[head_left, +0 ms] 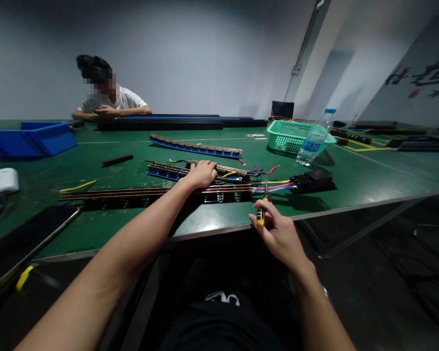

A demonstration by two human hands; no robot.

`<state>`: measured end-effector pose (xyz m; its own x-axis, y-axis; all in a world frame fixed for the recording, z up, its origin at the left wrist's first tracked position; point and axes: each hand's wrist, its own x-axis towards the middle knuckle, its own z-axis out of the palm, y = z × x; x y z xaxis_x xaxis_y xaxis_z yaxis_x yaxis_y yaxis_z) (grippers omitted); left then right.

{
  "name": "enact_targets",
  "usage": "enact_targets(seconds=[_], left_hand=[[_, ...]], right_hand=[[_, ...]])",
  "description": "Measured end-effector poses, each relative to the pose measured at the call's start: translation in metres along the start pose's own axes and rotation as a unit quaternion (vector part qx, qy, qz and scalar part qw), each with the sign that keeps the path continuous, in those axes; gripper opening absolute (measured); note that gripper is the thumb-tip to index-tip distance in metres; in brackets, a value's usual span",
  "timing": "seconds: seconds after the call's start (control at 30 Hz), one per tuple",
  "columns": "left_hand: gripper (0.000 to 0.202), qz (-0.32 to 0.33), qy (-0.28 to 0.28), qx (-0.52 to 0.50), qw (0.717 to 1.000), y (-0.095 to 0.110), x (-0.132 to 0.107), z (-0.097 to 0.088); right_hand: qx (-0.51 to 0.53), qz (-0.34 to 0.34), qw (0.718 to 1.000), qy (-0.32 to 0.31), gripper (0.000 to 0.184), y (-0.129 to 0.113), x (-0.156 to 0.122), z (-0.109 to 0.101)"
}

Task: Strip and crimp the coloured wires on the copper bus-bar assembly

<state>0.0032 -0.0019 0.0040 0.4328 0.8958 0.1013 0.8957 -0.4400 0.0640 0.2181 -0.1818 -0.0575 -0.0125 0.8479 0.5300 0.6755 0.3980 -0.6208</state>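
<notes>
Copper-railed, a long black strip [131, 197] lies near your glossy green tabletop [354, 178] edge; your left hand [204, 174] arches over shorter blue-based strips [164, 171], grip hard to tell; your right hand [280, 231] closes round a yellow-and-black-handled tool [260, 216].

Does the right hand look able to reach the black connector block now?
Likely yes: nothing visible blocks the way from the right hand to the black connector block, though the yellow-handled tool it holds may hinder grasping.
</notes>
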Motion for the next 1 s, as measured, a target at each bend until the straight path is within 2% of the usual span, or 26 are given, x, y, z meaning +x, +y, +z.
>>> enact_targets(seconds=[0.07,0.13,0.2,0.3,0.37,0.4,0.43,0.47,0.5,0.57,0.6,0.67,0.73,0.83,1.0], left_hand=[[0.047,0.000,0.000,-0.001,1.000,0.000,0.000,0.000],[0.047,0.000,0.000,-0.001,1.000,0.000,0.000,0.000],[0.048,0.002,0.000,-0.001,1.000,0.000,0.000,0.000],[0.047,0.002,-0.001,-0.001,1.000,0.000,0.000,0.000],[0.047,0.002,0.000,-0.001,1.000,0.000,0.000,0.000],[0.047,0.001,0.000,-0.001,1.000,0.000,0.000,0.000],[0.047,0.002,0.001,-0.001,1.000,0.000,0.001,0.001],[0.048,0.003,0.001,-0.001,1.000,0.000,0.001,0.001],[0.048,0.004,0.002,0.000,1.000,0.000,0.001,0.001],[0.048,0.006,0.006,0.000,1.000,-0.001,0.001,0.002],[0.047,0.006,0.007,0.000,1.000,-0.001,0.001,0.002],[0.047,0.004,0.007,0.002,1.000,0.000,0.001,0.001],[0.046,0.002,0.006,0.002,1.000,0.000,0.000,0.001],[0.047,0.001,0.006,0.003,1.000,0.001,-0.001,0.000],[0.046,0.005,0.007,-0.002,1.000,0.001,-0.002,-0.001]], right_hand=[[0.085,0.041,0.995,0.018,0.025,-0.002,0.000,0.001],[0.190,0.066,0.978,0.061,0.031,-0.004,0.000,0.004],[0.311,0.086,0.940,0.109,0.040,-0.006,0.000,0.008],[0.453,0.118,0.865,0.179,0.052,-0.012,0.002,0.014],[0.491,0.133,0.836,0.207,0.054,-0.014,0.003,0.017],[0.494,0.136,0.832,0.213,0.053,-0.014,0.003,0.018],[0.483,0.131,0.839,0.215,0.050,-0.014,0.003,0.019],[0.450,0.119,0.859,0.214,0.047,-0.012,0.002,0.020],[0.392,0.097,0.891,0.208,0.044,-0.011,0.001,0.021],[0.218,0.030,0.958,0.182,0.039,-0.009,-0.004,0.023],[0.127,-0.011,0.978,0.167,0.038,-0.010,-0.007,0.024],[0.002,-0.085,0.985,0.149,0.034,-0.015,-0.015,0.028],[-0.037,-0.128,0.978,0.160,0.033,-0.024,-0.023,0.031],[-0.041,-0.150,0.974,0.164,0.037,-0.043,-0.034,0.032],[0.029,-0.200,0.975,0.097,0.042,-0.066,-0.039,0.029]])
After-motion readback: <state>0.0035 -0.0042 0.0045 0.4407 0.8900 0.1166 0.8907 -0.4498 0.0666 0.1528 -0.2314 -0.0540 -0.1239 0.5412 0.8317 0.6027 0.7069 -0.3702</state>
